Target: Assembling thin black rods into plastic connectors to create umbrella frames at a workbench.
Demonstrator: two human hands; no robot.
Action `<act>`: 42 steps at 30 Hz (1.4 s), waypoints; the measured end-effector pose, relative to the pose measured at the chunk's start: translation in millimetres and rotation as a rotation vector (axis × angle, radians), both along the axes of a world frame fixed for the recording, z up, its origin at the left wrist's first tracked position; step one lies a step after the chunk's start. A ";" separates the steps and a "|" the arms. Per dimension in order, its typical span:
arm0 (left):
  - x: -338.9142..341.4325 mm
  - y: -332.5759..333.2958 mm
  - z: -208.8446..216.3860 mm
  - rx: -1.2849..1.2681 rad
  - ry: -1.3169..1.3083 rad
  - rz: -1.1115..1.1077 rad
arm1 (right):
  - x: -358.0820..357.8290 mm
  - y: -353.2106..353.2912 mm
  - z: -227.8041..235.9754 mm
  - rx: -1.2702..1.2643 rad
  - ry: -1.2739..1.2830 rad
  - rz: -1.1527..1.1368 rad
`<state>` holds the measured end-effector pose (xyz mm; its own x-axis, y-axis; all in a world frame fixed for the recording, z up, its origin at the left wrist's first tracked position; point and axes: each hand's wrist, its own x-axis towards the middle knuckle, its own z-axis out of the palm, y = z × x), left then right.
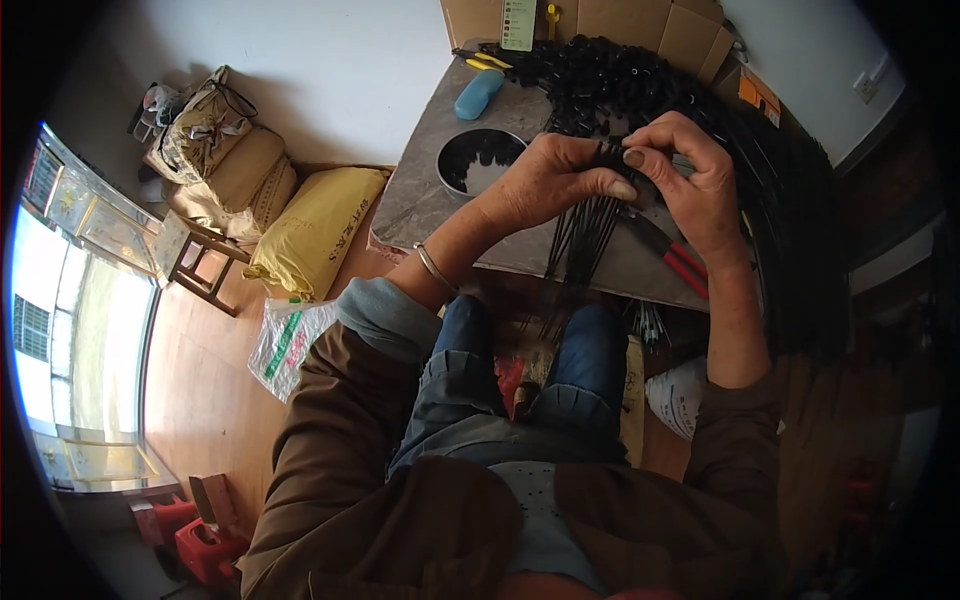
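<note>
Black pieces (466, 150) in round bowl (487, 179) | left hand (553, 178) pinching thin rods (584, 238) | right hand (692, 172) pinching at their tops

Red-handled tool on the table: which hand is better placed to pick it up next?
Probably the right hand: the red-handled tool lies close to its wrist, while the left hand is farther off, gripping the black strands.

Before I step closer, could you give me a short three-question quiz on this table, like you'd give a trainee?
1. True or false: the left hand grips thin black strands.
2. Right of the strands, the tool handles are: A green; B red; C white.
3. Left of the left hand, what holds black pieces?

Key: 1 true; 2 B; 3 a round bowl.
</note>
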<state>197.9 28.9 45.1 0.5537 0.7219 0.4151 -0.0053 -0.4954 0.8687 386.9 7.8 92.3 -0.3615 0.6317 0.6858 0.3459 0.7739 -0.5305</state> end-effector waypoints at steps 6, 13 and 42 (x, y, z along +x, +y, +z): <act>-3.7 7.4 -0.3 0.144 0.086 0.066 | -0.4 4.7 4.4 0.093 -0.095 -0.027; 4.7 8.9 -8.3 0.248 0.065 0.124 | -8.3 3.1 -0.7 0.150 -0.075 -0.064; -9.2 -7.1 -130.9 0.636 0.609 0.269 | 109.4 144.6 -103.8 -0.468 -0.678 -0.786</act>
